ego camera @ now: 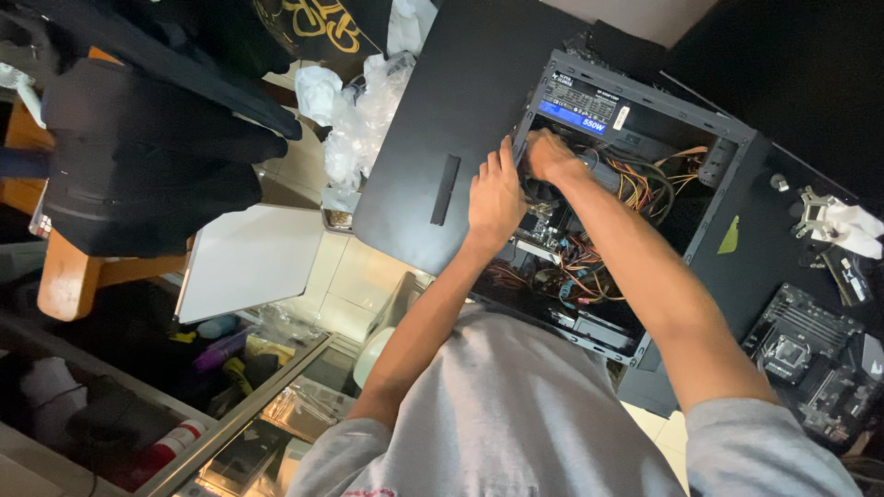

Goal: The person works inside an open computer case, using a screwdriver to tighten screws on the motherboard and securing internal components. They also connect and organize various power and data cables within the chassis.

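Note:
An open black computer case [727, 138] lies in front of me, full of coloured cables [645, 179]. A power supply [580, 103] with a blue and white label sits in its far corner. My left hand [495, 195] rests flat on the case edge where a black side panel [433, 101] meets it, fingers stretched out. My right hand [551, 155] reaches into the case just below the power supply. Its fingers curl down out of sight among the parts, so what they touch is hidden.
A loose motherboard [810, 364] lies on the dark surface at right, with a metal bracket and a white tissue [852, 230] above it. Crumpled plastic bags [359, 115], a white board [249, 262], a black bag on a wooden chair [138, 156] and a glass-topped shelf [230, 405] are at left.

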